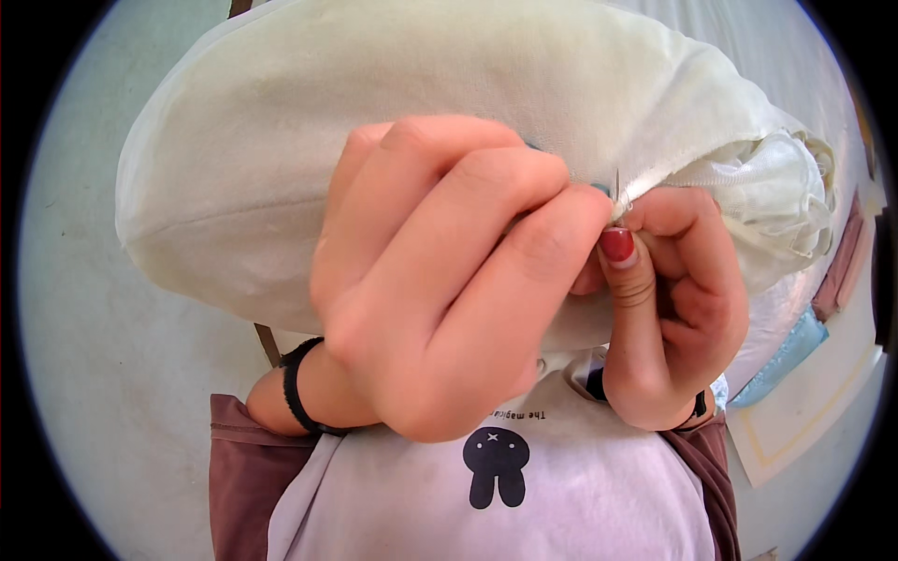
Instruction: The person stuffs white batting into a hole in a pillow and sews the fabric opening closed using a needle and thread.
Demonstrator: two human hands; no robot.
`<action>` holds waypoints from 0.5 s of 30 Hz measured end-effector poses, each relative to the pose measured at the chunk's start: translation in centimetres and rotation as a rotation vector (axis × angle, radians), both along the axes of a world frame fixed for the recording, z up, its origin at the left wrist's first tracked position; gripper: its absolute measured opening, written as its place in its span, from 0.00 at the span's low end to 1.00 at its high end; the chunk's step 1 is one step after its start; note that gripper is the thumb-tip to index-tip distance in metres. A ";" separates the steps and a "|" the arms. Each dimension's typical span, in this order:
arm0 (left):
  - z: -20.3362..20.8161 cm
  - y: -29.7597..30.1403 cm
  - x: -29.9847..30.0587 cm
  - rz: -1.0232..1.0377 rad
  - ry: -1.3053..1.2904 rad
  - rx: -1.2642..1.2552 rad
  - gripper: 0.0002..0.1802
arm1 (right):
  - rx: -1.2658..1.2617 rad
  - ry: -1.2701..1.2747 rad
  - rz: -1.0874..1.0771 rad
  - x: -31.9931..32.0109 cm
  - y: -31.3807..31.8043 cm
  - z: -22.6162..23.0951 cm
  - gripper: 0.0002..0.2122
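Note:
A large, padded cream cloth piece (271,103) lies across in front of me, its folded edge running to the right. My left hand (449,271) is curled over it, fingers bent, index fingertip at the cloth's edge; its thumb is mostly hidden. Close beside it, my right hand (678,299) pinches with a red-nailed thumb and index finger at that edge. A thin sewing needle (617,182) stands upright from this pinch, its point upward. A loop of fine thread seems to show beside it. Which fingers bear on the cloth is partly hidden.
Gathered, shiny white fabric (776,182) bunches at the right end of the cloth. Farther right lie a light-blue packet (781,360), a brown strip (840,266) and a pale sheet with a yellow line (795,421). Pale floor (94,374) shows at left.

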State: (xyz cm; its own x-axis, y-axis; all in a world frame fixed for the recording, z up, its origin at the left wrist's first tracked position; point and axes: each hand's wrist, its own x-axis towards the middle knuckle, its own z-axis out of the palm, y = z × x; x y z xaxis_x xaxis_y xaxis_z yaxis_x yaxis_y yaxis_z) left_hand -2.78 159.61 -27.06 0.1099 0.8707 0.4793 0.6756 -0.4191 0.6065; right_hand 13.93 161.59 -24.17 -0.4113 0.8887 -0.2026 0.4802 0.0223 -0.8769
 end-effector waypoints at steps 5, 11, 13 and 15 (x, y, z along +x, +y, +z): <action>-0.5 0.0 -0.1 0.055 -0.049 0.012 0.11 | 0.026 0.146 -0.084 -0.6 0.4 0.0 0.04; -0.6 0.4 0.5 0.083 -0.018 0.027 0.11 | 0.053 0.228 -0.338 -2.4 2.6 3.2 0.05; -1.1 0.4 0.4 0.094 0.001 0.047 0.10 | 0.125 0.110 -0.199 -1.3 3.3 2.0 0.04; -1.5 0.0 -0.1 0.118 0.036 0.058 0.09 | 0.200 0.150 0.047 -0.6 4.6 -1.1 0.03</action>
State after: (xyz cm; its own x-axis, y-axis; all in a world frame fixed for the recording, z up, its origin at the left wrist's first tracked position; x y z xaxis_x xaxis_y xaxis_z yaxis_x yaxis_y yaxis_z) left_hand -2.84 159.57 -28.53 0.0264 0.8495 0.5270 0.7431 -0.3692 0.5580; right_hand 13.33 166.16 -25.26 -0.4650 0.8843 0.0423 0.3391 0.2220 -0.9142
